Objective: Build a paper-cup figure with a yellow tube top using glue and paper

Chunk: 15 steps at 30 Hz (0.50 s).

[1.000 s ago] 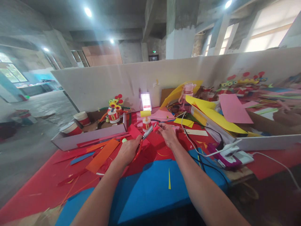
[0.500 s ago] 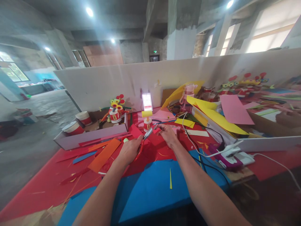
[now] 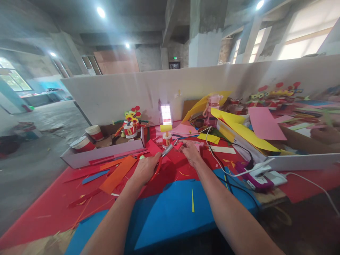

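The left hand was closed around a pair of red-handled, metal-bladed scissors, which pointed far and right. The right hand pinched a small red paper piece just beside the blade tips, on the near side of a red-and-white paper cup figure. The red paper piece looked light, thin and easily creased, best pinched at its right edge, away from the blades; the scissors seemed stiff and heavier, safest gripped by the handles.
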### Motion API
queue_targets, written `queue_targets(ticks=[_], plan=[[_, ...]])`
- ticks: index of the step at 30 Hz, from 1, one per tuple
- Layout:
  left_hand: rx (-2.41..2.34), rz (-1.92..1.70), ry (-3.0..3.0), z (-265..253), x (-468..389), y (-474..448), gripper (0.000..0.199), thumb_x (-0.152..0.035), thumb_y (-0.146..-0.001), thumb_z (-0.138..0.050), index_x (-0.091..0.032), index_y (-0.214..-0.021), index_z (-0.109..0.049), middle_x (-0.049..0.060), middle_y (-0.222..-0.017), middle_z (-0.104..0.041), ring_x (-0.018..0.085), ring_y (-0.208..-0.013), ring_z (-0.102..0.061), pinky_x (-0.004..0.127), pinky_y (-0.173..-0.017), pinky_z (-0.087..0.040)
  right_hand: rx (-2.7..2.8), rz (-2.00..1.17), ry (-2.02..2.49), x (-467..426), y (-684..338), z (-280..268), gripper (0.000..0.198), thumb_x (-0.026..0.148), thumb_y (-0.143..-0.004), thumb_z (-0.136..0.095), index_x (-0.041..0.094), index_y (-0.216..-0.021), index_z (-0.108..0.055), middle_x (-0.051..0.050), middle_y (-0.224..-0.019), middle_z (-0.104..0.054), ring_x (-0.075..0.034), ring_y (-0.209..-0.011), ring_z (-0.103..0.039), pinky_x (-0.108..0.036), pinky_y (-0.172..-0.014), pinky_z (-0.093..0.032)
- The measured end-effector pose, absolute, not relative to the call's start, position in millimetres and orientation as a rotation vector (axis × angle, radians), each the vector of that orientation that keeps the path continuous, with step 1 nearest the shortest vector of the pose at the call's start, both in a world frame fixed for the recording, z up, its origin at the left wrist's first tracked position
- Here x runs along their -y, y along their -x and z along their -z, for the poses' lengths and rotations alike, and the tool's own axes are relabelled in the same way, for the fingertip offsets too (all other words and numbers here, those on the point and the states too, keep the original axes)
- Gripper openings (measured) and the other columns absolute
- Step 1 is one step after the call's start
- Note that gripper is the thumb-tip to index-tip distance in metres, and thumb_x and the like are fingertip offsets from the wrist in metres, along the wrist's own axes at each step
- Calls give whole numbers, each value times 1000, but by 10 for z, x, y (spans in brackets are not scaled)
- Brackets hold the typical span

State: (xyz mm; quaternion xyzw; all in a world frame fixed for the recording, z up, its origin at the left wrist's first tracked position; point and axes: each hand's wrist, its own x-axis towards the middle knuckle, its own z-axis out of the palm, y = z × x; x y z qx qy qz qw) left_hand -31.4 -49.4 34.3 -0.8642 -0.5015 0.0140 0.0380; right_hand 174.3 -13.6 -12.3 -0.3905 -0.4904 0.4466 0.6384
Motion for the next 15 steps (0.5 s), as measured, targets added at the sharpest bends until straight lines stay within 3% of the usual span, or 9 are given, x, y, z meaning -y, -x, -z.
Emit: queue_targets(ticks=[5, 15], plan=[[1547, -57, 2654, -367, 497, 311, 27, -21, -93, -32, -20, -114, -48, 10, -85, -68, 26, -84, -66, 31, -68, -41, 1135, -989, 924, 124, -1765, 134, 10, 25, -60, -60, 20, -66, -65, 4, -55, -58, -11, -57, -46, -24, -57, -36], [1556, -51, 2679, -416, 493, 352, 26, -22, -92, -33, -21, -111, -50, 10, -84, -67, 26, -82, -65, 31, -68, -40, 1139, -969, 973, 88, -1807, 162, 12, 33, -63, -65, 23, -69, -67, 4, -60, -62, -13, -58, -52, -26, -59, -44]])
